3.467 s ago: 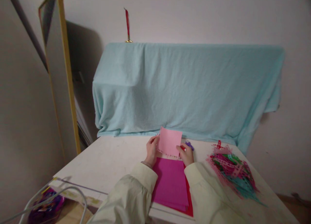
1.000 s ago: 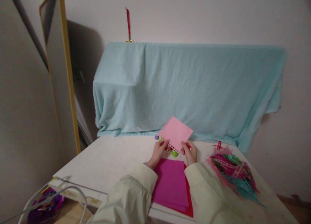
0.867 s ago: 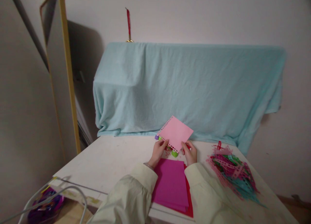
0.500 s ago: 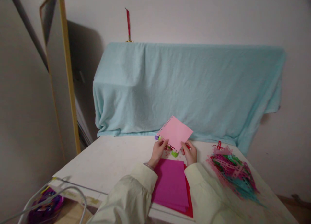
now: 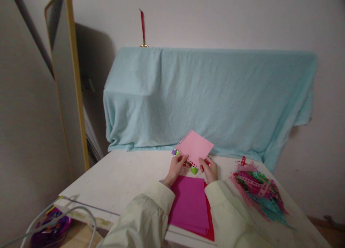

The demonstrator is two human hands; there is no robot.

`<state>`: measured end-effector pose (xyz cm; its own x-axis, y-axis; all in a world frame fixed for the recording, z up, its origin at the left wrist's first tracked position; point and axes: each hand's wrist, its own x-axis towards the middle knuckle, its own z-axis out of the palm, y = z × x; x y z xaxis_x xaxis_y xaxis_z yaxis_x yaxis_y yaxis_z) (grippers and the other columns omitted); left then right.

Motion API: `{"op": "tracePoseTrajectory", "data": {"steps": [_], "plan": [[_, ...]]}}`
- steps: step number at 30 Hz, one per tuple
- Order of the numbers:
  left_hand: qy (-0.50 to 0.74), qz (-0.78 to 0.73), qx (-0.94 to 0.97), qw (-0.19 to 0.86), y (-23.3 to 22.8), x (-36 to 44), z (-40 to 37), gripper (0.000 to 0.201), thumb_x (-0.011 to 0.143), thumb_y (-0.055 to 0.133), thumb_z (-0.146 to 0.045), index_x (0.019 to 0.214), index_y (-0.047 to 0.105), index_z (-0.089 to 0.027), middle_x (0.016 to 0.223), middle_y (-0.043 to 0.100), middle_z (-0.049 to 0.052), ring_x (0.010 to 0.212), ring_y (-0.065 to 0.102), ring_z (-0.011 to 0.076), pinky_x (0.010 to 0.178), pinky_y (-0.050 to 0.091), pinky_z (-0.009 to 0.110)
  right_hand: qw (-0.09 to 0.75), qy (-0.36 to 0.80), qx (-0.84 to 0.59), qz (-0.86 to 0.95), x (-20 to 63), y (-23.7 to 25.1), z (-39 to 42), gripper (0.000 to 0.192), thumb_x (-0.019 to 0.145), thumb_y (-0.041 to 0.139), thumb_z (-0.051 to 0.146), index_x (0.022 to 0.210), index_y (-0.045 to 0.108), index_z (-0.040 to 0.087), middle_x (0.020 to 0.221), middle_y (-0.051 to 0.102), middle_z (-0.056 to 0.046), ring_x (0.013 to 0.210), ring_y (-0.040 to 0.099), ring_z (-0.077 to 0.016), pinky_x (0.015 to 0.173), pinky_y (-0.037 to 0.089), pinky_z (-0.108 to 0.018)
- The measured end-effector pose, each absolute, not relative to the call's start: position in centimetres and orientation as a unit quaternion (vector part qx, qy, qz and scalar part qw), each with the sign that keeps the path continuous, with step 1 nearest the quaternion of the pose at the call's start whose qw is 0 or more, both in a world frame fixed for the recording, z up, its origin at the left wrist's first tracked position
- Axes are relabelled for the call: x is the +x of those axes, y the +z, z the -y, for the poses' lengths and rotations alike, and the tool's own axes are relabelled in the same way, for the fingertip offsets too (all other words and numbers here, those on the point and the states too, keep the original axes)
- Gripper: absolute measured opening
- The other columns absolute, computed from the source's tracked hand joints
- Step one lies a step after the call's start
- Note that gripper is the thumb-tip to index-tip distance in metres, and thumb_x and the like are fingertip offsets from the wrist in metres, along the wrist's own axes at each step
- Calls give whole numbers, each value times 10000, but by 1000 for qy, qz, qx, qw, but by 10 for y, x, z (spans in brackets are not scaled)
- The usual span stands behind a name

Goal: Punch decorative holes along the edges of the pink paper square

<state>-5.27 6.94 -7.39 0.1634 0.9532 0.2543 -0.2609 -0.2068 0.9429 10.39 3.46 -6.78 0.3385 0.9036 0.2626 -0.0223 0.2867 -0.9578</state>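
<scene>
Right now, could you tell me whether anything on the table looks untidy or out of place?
The punched paper strips lie in a tangled heap at the table's right side. The magenta sheets sit stacked but overhang the near edge.

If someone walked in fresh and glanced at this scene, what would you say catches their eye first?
Probably the light pink paper square with a punched edge, held tilted above the white table between the left hand and right hand. Next, the big pale blue cloth draped behind it, the magenta sheets under the forearms, and the colourful heap of punched paper strips at the right.
</scene>
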Motion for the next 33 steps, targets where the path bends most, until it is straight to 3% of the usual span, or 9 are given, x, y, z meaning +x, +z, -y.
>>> {"op": "tracePoseTrajectory", "data": {"steps": [14, 33], "plan": [[546, -333, 557, 530, -72, -51, -66, 366, 670, 701, -461, 840, 633, -144, 771, 662, 53, 641, 581, 151, 575, 441, 232, 659, 324, -496, 463, 105, -69, -36, 312, 686, 658, 454, 712, 625, 145, 425, 442, 54, 376, 373, -89, 375, 272, -209], [583, -324, 542, 512, -77, -54, -73, 367, 736, 651, -429, 977, 616, -155, 860, 652, 51, 654, 571, 134, 557, 450, 222, 666, 328, -489, 459, 104, -68, -34, 314, 694, 654, 452, 755, 641, 145, 448, 449, 51, 394, 369, -91, 385, 273, -214]]}}
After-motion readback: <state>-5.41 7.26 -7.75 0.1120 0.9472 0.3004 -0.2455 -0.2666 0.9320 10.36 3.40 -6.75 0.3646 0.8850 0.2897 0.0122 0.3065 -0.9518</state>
